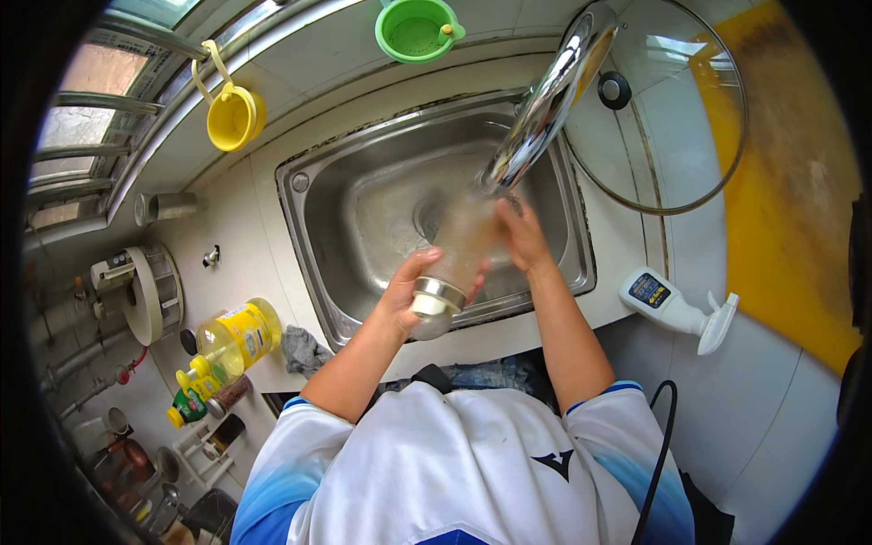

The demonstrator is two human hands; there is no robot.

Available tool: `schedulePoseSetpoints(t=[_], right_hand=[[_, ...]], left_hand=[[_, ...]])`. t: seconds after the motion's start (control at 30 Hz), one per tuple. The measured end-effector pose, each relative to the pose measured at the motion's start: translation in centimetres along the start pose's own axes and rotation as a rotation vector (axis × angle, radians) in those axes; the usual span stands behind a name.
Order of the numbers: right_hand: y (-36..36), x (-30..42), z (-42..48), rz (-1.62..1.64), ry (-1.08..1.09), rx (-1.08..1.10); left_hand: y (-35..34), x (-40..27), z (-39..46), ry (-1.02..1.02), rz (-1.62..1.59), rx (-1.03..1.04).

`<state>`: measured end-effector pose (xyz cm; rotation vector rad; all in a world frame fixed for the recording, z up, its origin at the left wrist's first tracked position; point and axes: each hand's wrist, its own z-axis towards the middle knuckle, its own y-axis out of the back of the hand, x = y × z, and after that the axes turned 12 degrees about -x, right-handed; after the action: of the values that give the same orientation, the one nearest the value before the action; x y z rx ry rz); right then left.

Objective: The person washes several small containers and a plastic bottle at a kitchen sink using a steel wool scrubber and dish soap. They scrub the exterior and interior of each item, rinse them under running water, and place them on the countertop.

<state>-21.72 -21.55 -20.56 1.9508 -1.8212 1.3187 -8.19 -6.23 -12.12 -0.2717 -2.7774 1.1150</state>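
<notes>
My left hand (402, 283) grips a clear bottle (466, 235) with a metal collar and a pale cap, the capped end towards me. The bottle is tilted over a stainless-steel sink (313, 255), its far end below the spout of a chrome faucet (528, 129). At that far end is my right hand (523, 231), fingers curled. Blur hides whether it grips the bottle, and a small dark patch by its fingertips is unclear. Beneath the bottle, the sink drain (428, 219) is partly visible.
A glass lid (654, 150) and a white spray bottle (657, 296) lie at right, near a yellow board (804, 204). On the left are a yellow detergent bottle (248, 334), a grey cloth (303, 351) and a glass (167, 208). Yellow (231, 122) and green (415, 30) cups are beyond the sink.
</notes>
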Motion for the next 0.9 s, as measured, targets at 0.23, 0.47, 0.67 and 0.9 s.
schedulePoseSetpoints(t=[0.23, 0.47, 0.67, 0.9], right_hand=[[-5.9, 3.0, -7.6, -0.935, 1.065, 0.096], [-5.9, 1.5, -5.5, -0.788, 0.895, 0.096], [-0.6, 1.0, 1.2, -1.114, 0.947, -0.223], [-4.6, -1.6, -1.8, 0.142, -0.09, -0.028]], left_hand=[[2.5, -1.2, 2.8, -0.187, 0.108, -0.091], [0.1, -1.2, 2.5, -0.313, 0.318, -0.117], [0.5, -0.5, 2.1, -0.386, 0.582, -0.166], [0.6, 0.2, 4.6, -0.648, 0.673, -0.233]])
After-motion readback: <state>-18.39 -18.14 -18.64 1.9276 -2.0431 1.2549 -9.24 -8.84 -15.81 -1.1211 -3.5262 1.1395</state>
